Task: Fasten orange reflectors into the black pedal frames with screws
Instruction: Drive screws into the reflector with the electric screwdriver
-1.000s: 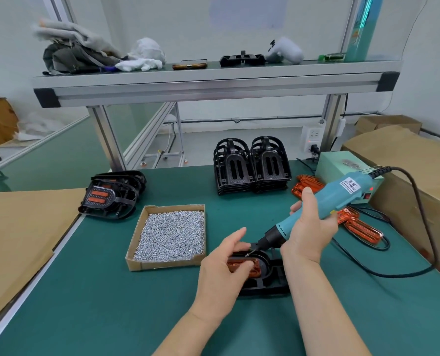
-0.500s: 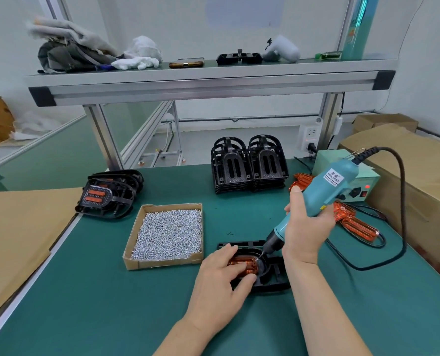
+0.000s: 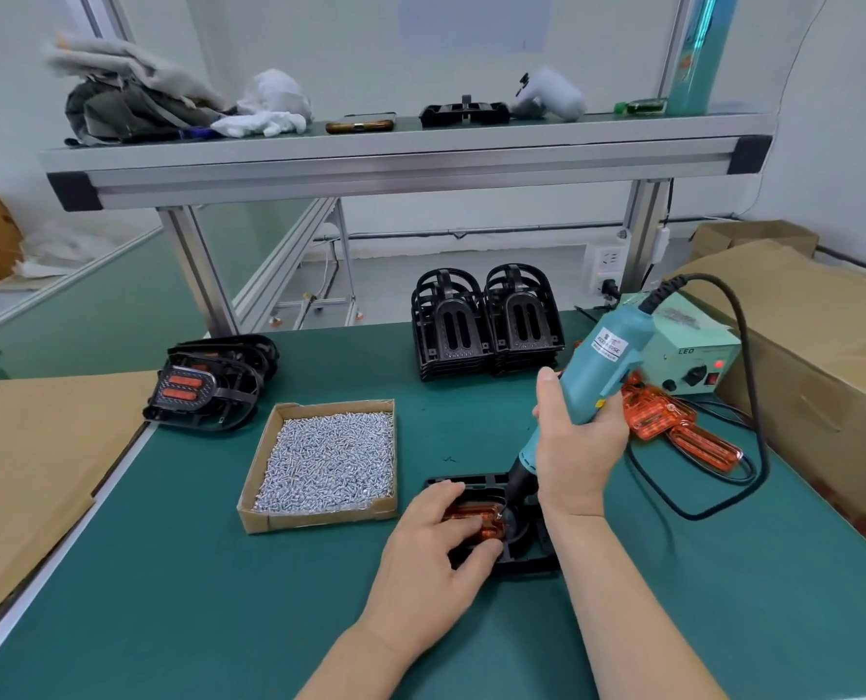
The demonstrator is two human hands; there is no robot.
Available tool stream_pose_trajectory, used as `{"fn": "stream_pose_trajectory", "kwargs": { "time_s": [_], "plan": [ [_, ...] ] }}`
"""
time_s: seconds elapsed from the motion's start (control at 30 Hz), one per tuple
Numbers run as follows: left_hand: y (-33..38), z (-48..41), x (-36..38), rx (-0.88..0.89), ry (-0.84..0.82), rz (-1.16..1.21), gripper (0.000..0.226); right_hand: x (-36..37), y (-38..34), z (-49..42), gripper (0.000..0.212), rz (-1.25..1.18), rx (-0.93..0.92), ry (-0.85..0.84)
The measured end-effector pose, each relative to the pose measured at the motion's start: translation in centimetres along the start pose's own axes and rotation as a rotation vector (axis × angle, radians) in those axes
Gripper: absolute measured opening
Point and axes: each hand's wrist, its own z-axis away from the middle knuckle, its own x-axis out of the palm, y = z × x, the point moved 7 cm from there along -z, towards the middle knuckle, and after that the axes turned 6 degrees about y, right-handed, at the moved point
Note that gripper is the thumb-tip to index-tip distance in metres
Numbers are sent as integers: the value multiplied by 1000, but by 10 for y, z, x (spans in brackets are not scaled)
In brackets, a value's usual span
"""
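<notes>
A black pedal frame [image 3: 521, 553] lies on the green table in front of me, with an orange reflector [image 3: 471, 515] seated in it. My left hand [image 3: 436, 558] holds the frame and reflector, fingers curled over the reflector. My right hand [image 3: 580, 447] grips a teal electric screwdriver [image 3: 597, 371], tilted, its bit tip down on the reflector's right end. A cardboard tray of silver screws [image 3: 327, 459] sits left of the frame. Loose orange reflectors [image 3: 673, 426] lie to the right.
Two stacks of empty black pedal frames [image 3: 486, 325] stand at the back. Finished pedals [image 3: 208, 386] with reflectors lie at the left. The screwdriver's power box [image 3: 688, 351] and its black cable [image 3: 754, 447] sit right, beside cardboard boxes [image 3: 825, 356]. An overhead shelf [image 3: 395, 159] carries odds and ends.
The screwdriver swung more upright and its bit came down onto the reflector. My left hand lowered from raised fingers to a hold on the frame and reflector.
</notes>
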Motion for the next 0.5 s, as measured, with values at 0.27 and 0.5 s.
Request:
{"fn": "stream_pose_trajectory", "kwargs": {
  "time_s": [0.27, 0.5],
  "plan": [
    [0, -1, 1, -8, 12, 9, 52, 9, 5, 4, 26, 5, 21, -67],
    [1, -2, 1, -16, 22, 9, 51, 8, 13, 1, 34, -6, 104, -81]
  ]
}}
